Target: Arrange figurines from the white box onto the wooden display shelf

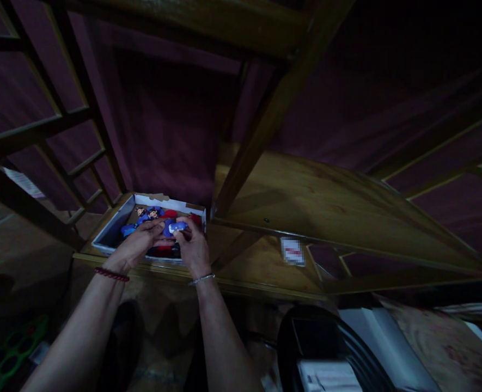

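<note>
Over a shallow white-edged cardboard box (114, 231) my two hands meet around a small blue and white figurine (177, 227). My left hand (145, 239), with a dark red bead bracelet at the wrist, closes on its left side. The fingers of my right hand (194, 245), which has a silvery bangle at the wrist, pinch its right side. Inside the box lie several small painted figurines (151, 213) in blue, and some red pieces (170, 214). My hands hide part of the box's contents.
The box stands on a wooden shelf (241, 267) framed by wooden posts and lattice. A curved wooden shelf (306, 190) juts out at the right. Below it lies a small white card (293, 251). A black round stool or chair (290, 332) holds papers at the lower right.
</note>
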Tool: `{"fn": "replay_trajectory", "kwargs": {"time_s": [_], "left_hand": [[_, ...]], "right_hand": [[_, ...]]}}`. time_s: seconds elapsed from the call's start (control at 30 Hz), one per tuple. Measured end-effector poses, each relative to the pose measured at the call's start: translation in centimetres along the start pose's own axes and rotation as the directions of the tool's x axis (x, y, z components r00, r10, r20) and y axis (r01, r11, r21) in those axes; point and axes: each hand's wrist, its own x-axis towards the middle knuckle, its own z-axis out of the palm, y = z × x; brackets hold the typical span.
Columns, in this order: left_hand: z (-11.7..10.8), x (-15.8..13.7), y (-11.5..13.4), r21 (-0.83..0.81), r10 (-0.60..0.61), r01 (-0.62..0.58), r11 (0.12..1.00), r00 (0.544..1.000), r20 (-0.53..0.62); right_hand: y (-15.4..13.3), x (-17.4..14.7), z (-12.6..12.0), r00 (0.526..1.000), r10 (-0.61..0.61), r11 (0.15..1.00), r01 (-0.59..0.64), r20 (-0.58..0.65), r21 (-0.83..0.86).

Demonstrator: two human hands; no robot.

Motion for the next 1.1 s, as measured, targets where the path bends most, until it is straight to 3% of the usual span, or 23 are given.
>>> {"fn": "replay_trajectory", "kwargs": {"time_s": [0.3,0.63,1.1], "left_hand": [[0.0,0.3,-0.6,0.02,0.031,-0.032,0.999,0.999,0.039],[1.2,0.6,-0.8,-0.006,0.047,-0.047,0.999,0.999,-0.004],[0.5,0.3,-0.5,-0.101,0.03,-0.016,0.995,0.989,0.142]], "right_hand": [[0.1,0.0,-0.3,1.0,-0.015,0.985,0.01,-0.025,-0.17],[-0.2,0.3,-0.8,0.997,-0.059,0.963,0.042,-0.056,-0.268],[-0.4,0.1,-0.8,0.999,-0.046,0.939,0.036,-0.021,-0.342]]}}
